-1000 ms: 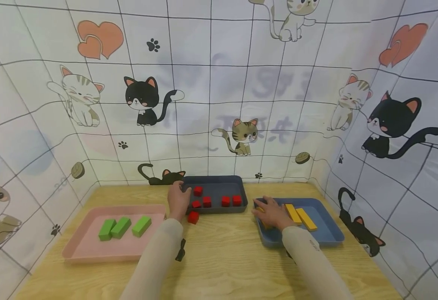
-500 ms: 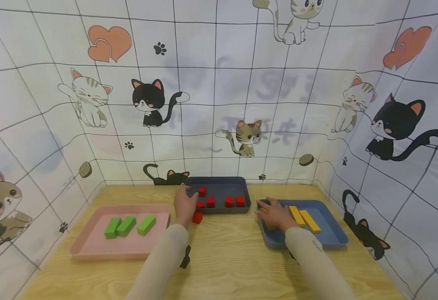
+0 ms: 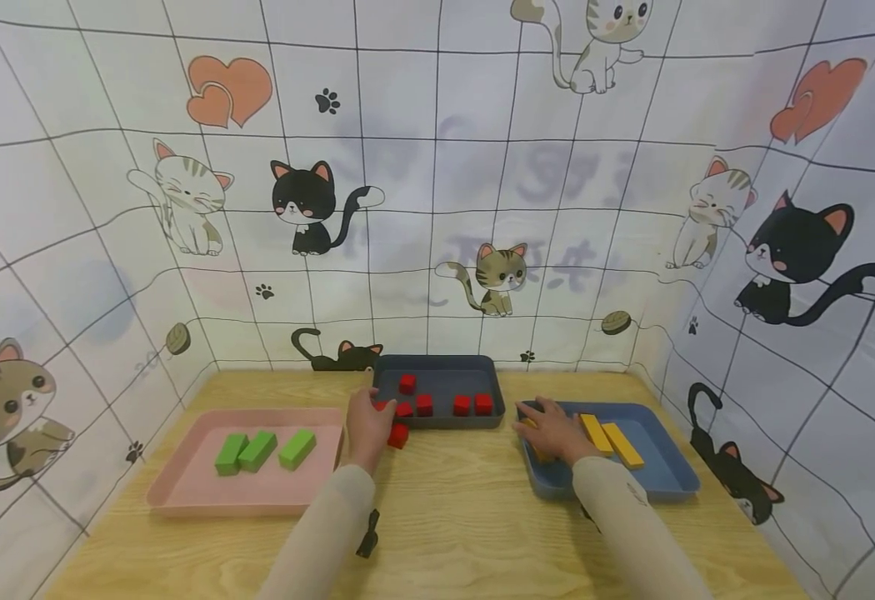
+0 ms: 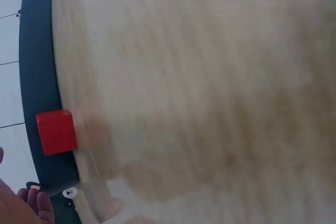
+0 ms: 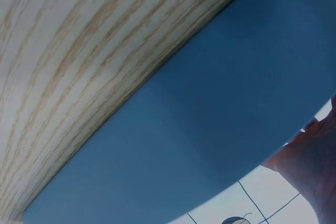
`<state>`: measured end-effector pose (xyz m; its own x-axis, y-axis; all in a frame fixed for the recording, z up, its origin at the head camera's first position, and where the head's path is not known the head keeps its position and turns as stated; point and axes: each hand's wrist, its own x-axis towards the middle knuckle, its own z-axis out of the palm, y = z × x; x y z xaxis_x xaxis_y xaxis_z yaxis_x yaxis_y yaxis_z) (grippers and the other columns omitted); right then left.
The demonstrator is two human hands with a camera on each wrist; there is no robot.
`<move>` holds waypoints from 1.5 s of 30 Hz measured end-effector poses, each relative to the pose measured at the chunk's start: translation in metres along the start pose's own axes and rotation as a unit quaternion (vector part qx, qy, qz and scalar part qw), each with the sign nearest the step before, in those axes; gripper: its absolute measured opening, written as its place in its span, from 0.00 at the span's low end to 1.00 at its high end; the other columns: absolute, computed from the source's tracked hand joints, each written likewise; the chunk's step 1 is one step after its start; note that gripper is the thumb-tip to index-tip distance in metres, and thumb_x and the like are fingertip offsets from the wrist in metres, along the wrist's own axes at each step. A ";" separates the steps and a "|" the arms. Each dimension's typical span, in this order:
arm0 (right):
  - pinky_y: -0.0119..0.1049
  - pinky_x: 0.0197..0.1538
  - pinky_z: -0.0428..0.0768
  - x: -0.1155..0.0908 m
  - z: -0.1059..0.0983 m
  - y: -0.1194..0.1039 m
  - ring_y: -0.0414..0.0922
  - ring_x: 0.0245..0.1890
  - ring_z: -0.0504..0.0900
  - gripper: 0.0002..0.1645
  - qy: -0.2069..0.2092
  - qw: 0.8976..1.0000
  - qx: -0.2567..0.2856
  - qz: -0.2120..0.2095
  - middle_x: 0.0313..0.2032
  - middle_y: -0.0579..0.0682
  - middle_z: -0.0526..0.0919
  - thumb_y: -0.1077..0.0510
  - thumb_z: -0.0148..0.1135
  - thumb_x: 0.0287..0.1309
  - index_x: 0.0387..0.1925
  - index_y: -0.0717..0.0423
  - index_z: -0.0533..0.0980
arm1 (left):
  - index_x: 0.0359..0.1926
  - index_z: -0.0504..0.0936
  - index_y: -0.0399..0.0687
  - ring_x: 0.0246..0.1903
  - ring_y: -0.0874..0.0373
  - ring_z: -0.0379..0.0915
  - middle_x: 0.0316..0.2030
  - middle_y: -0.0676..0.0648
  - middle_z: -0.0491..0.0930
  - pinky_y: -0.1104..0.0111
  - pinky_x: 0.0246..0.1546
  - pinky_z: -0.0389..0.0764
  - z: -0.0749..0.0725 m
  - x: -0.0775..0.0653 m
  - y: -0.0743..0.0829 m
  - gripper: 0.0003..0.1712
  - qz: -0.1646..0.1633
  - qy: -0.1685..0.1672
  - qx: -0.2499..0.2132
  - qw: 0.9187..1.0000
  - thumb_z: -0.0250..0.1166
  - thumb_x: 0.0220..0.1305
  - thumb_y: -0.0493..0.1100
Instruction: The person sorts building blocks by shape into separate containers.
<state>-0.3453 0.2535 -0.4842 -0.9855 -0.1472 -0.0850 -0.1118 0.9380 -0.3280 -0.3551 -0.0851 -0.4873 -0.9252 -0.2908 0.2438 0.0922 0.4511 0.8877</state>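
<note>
My left hand (image 3: pixel 367 429) is by the left front corner of the dark grey tray (image 3: pixel 493 387), thumb apart from the fingers. Part of a red cube (image 3: pixel 380 406) shows beyond its thumb; I see no cube in its grasp. Just right of the hand, another red cube (image 3: pixel 397 435) lies on the table in front of the tray, also a red cube (image 4: pixel 56 132) in the left wrist view. My right hand (image 3: pixel 555 429) rests with spread fingers over the left side of the blue tray (image 3: pixel 662 487), partly covering yellow blocks there.
Several red cubes (image 3: pixel 424 406) lie in the dark tray. On the left, the pink tray (image 3: pixel 182 492) carries green blocks (image 3: pixel 257 451). Uncovered yellow blocks (image 3: pixel 622 446) sit in the blue tray. A cat-printed cloth (image 3: pixel 437 200) stands behind and beside the wooden table (image 3: pixel 467 533).
My left hand has drawn back slightly from the dark tray, and a red cube beyond its thumb has come into sight. The right hand stays put. The head view has shifted a little.
</note>
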 end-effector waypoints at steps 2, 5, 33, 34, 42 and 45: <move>0.76 0.64 0.41 0.000 0.000 0.000 0.68 0.73 0.48 0.37 0.000 1.000 -0.001 0.000 0.74 0.65 0.51 0.37 0.48 0.72 0.75 0.45 0.61 | 0.57 0.76 0.29 0.51 0.41 0.73 0.51 0.32 0.77 0.51 0.53 0.73 0.000 -0.003 -0.002 0.26 -0.006 -0.005 0.003 1.000 0.69 0.63 0.41; 0.76 0.64 0.41 -0.001 0.000 0.000 0.68 0.73 0.48 0.37 -0.001 1.000 -0.003 0.001 0.74 0.65 0.51 0.37 0.48 0.72 0.75 0.45 0.61 | 0.58 0.75 0.30 0.53 0.41 0.72 0.53 0.33 0.76 0.50 0.54 0.74 -0.001 -0.008 -0.003 0.27 -0.014 -0.013 0.005 1.000 0.69 0.64 0.42; 0.76 0.64 0.41 -0.001 -0.001 -0.002 0.69 0.72 0.49 0.36 -0.001 1.000 0.003 0.002 0.74 0.66 0.51 0.38 0.49 0.72 0.75 0.47 0.61 | 0.51 0.80 0.35 0.40 0.43 0.75 0.41 0.39 0.77 0.50 0.40 0.76 0.009 -0.041 -0.010 0.29 -0.075 -0.016 0.106 0.991 0.74 0.55 0.52; 0.76 0.64 0.42 -0.001 -0.001 -0.002 0.69 0.72 0.49 0.36 0.000 1.000 0.002 0.002 0.74 0.66 0.51 0.38 0.49 0.72 0.75 0.46 0.61 | 0.50 0.80 0.35 0.39 0.43 0.75 0.41 0.39 0.77 0.50 0.40 0.76 0.009 -0.041 -0.010 0.29 -0.073 -0.016 0.108 0.991 0.74 0.55 0.51; 0.76 0.64 0.42 0.001 0.000 -0.001 0.69 0.73 0.48 0.37 -0.005 1.000 -0.003 0.001 0.74 0.66 0.51 0.37 0.49 0.72 0.75 0.46 0.60 | 0.47 0.81 0.35 0.39 0.44 0.76 0.37 0.40 0.77 0.51 0.39 0.75 0.009 -0.044 -0.010 0.25 -0.054 -0.022 0.114 0.992 0.76 0.54 0.48; 0.75 0.65 0.41 0.001 -0.001 -0.001 0.69 0.73 0.47 0.37 -0.007 1.000 0.000 0.002 0.74 0.65 0.50 0.37 0.48 0.72 0.75 0.45 0.60 | 0.47 0.82 0.35 0.40 0.43 0.76 0.38 0.40 0.78 0.51 0.40 0.75 0.009 -0.045 -0.010 0.25 -0.056 -0.026 0.121 0.991 0.76 0.53 0.47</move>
<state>-0.3465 0.2522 -0.4832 -0.9841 -0.1472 -0.0998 -0.1073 0.9390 -0.3268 -0.3182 -0.0691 -0.5105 -0.9430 -0.3092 0.1228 -0.0972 0.6091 0.7871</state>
